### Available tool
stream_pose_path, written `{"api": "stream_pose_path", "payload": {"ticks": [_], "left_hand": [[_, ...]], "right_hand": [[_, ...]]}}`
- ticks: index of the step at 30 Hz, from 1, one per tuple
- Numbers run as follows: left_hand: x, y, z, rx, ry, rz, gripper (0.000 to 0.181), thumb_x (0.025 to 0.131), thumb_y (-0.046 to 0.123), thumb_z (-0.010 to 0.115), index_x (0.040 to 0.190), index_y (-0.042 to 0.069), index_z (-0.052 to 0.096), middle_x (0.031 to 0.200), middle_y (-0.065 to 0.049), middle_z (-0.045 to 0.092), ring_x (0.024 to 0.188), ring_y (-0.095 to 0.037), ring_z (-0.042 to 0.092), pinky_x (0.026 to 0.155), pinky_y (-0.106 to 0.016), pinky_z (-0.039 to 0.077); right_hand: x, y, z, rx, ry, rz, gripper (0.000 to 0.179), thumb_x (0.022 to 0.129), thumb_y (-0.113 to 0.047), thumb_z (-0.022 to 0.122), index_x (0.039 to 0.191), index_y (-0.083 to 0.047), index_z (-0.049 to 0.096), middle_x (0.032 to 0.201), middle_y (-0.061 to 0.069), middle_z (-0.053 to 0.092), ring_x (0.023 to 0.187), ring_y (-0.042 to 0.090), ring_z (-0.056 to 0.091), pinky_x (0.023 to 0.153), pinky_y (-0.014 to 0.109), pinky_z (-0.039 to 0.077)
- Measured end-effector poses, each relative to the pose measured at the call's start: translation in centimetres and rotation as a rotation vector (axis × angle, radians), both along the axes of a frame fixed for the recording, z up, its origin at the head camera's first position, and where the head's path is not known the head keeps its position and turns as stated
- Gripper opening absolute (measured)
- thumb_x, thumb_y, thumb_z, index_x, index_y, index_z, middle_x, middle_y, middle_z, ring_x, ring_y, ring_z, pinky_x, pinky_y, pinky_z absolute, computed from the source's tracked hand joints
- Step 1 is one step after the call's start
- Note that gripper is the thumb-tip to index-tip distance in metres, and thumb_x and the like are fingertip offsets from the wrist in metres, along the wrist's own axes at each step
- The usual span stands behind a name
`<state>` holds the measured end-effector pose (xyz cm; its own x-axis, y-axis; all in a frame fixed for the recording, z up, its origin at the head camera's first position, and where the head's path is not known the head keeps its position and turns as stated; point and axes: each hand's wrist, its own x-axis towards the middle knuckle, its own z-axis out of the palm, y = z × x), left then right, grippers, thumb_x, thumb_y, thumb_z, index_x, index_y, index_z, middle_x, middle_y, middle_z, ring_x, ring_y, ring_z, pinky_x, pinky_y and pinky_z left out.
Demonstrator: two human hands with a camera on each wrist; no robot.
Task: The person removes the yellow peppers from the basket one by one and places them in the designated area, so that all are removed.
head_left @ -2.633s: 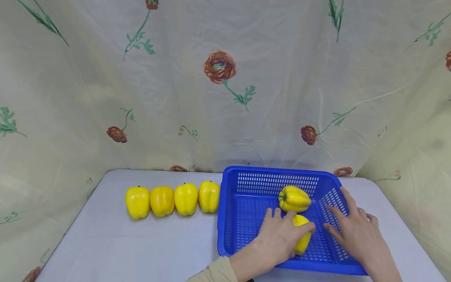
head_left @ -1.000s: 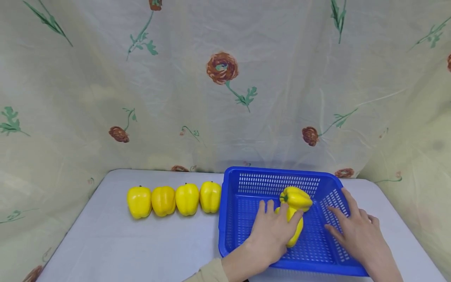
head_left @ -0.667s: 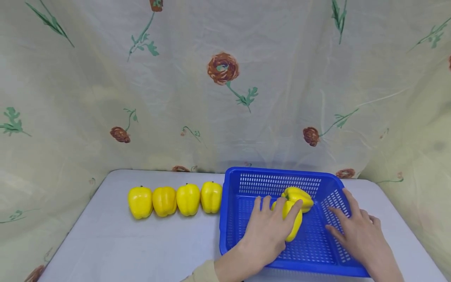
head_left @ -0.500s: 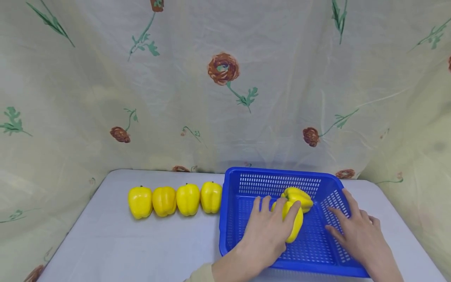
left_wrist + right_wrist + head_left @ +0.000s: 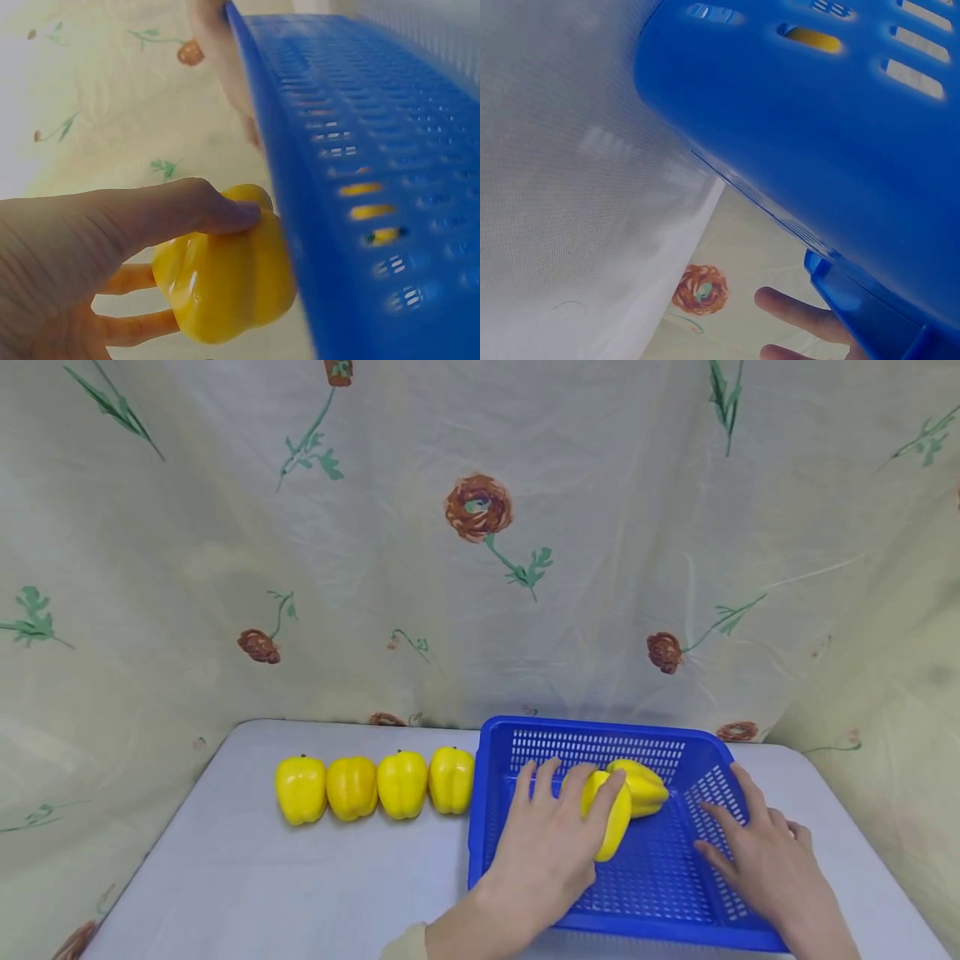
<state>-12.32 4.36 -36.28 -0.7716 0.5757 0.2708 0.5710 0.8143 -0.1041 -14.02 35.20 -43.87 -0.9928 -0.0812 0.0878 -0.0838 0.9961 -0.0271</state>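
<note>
My left hand (image 5: 543, 852) holds a yellow bell pepper (image 5: 615, 827) over the left middle of the blue plastic basket (image 5: 600, 721). In the left wrist view the thumb presses on this bell pepper (image 5: 232, 285), with fingers around its far side. A second yellow bell pepper (image 5: 642, 789) lies in the basket just behind it, partly covered by it. My right hand (image 5: 776, 864) straddles the basket's right rim, thumb and forefinger inside. In the right wrist view two fingertips (image 5: 787, 307) show beyond the blue basket wall (image 5: 780, 135).
Several yellow bell peppers (image 5: 402, 785) stand in a row on the white table (image 5: 300, 893), left of the basket, the rightmost close to its wall. A flowered cloth (image 5: 360, 568) hangs behind the table and along both sides.
My left hand has carried its bell pepper from the front right of the basket back and to the left, to in front of the other one. My right hand stays at the rim.
</note>
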Motion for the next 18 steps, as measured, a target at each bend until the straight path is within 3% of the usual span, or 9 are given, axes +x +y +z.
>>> {"api": "stream_pose_path", "payload": {"ticks": [9,18], "left_hand": [[-0.1,-2.2,1.3,0.032,0.016,0.041,0.097,0.086,0.048,0.088,0.166,0.03,0.036,0.157,-0.004,0.054,0.145,-0.036,0.054,0.125,-0.057,0.045],[-0.5,-5.2,1.7,0.172,0.103,0.091,0.095,0.081,0.035,0.093,0.161,0.028,0.044,0.153,-0.008,0.057,0.141,-0.04,0.057,0.121,-0.059,0.047]], "right_hand": [[0.1,0.0,-0.1,-0.013,0.001,0.002,0.057,0.097,-0.037,0.078,0.142,-0.005,0.066,0.17,0.037,0.016,0.121,0.069,0.054,0.094,0.086,0.042],[0.0,0.1,0.0,-0.006,0.004,0.003,0.057,0.096,-0.038,0.079,0.142,-0.006,0.066,0.169,0.037,0.017,0.121,0.069,0.054,0.093,0.086,0.043]]}}
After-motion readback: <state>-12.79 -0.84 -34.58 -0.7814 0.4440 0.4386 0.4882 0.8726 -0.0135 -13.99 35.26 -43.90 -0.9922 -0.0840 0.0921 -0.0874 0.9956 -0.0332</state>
